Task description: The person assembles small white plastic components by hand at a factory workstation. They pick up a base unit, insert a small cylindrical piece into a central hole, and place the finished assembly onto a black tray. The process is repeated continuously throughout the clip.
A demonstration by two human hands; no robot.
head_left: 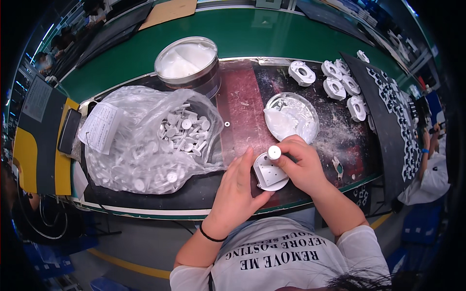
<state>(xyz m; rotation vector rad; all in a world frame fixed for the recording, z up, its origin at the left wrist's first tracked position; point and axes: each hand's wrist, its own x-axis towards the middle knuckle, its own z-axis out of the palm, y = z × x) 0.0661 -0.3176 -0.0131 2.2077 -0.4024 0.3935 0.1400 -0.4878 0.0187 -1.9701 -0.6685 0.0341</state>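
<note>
Low over the table's front edge, my left hand (235,189) grips a white plastic housing (273,178) by its left side, thumb along its lower edge. The housing has a rounded rim and a flat face with small holes. Between the thumb and fingers of my right hand (305,167) is a white plastic gear shaft (274,152), its round disc end facing up above the housing's upper part. Whether it touches the housing I cannot tell. To the left, an open clear plastic bag (131,121) holds many similar white disc-ended shafts (187,131).
Behind the bag stands an open tin (208,80) of white grease. A round lid (310,109) smeared with white paste lies beyond my right hand. Several white housings (334,88) sit at the far right, beside a black board (374,121) of small parts. A green conveyor (272,36) runs behind.
</note>
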